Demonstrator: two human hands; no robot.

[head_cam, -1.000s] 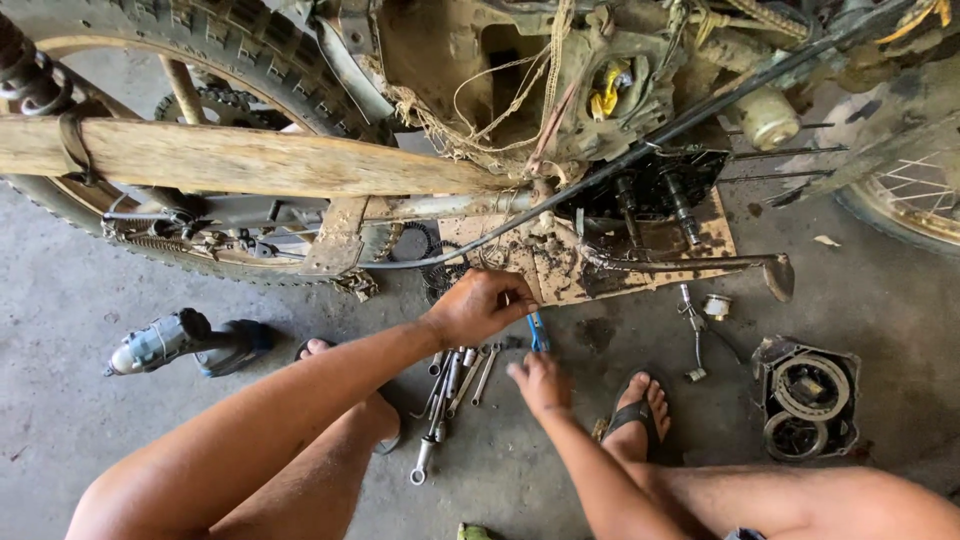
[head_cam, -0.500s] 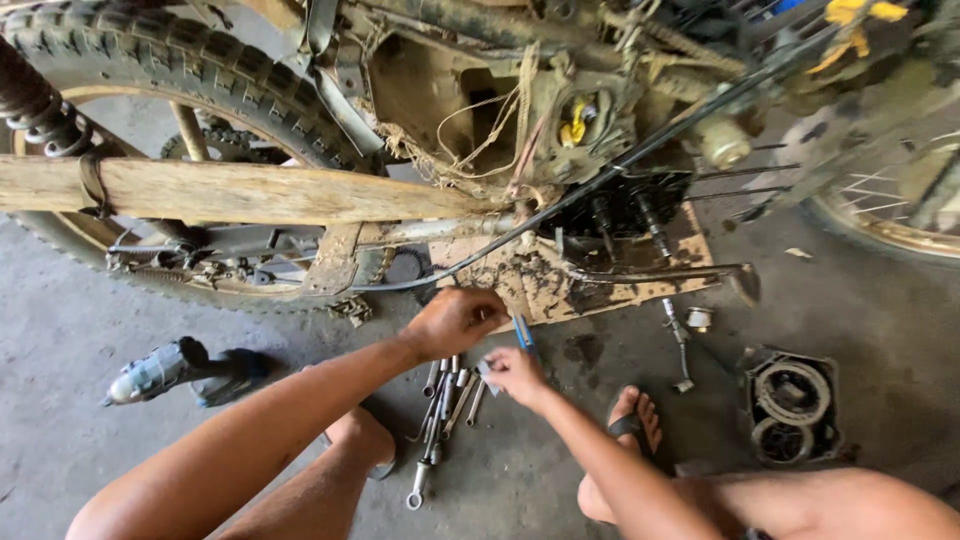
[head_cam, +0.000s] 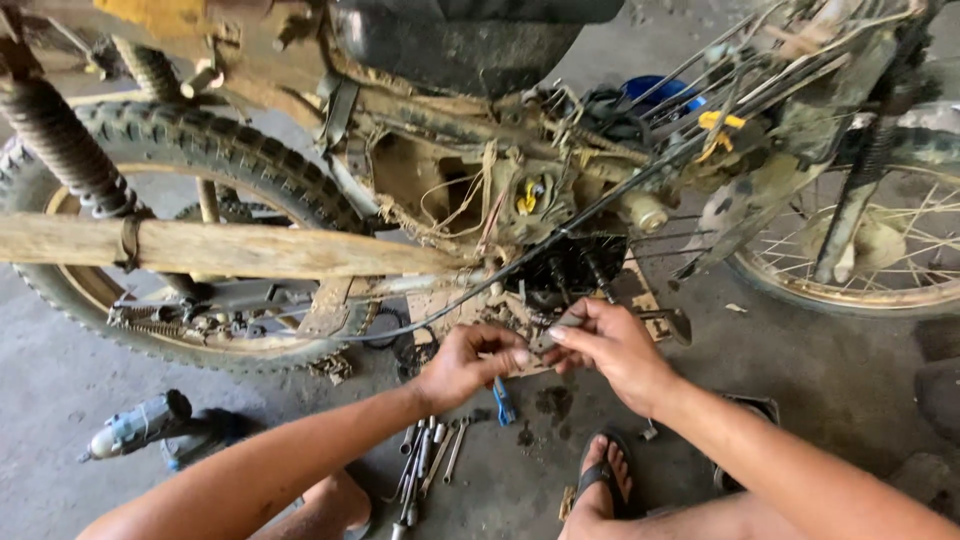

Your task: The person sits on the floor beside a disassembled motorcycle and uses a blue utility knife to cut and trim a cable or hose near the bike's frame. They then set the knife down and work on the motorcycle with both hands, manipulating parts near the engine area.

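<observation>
Both hands meet under the engine (head_cam: 565,270): left hand (head_cam: 465,365) pinches a blue-handled tool (head_cam: 503,402), right hand (head_cam: 610,345) pinches a small part; seating it needs steady alignment.

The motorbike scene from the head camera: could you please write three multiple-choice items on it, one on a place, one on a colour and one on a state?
1. Where do the wrenches lie?
A. on the floor between the arms
B. on the seat
C. on the front wheel

2. What colour is the handle of the tool under the left hand?
A. red
B. blue
C. white

3. How do the two hands stand?
A. far apart
B. flat on the floor
C. together at the engine

Answers:
1 A, they lie on the concrete.
2 B, the blue-handled tool shows it.
3 C, the right hand meets the left there.
</observation>
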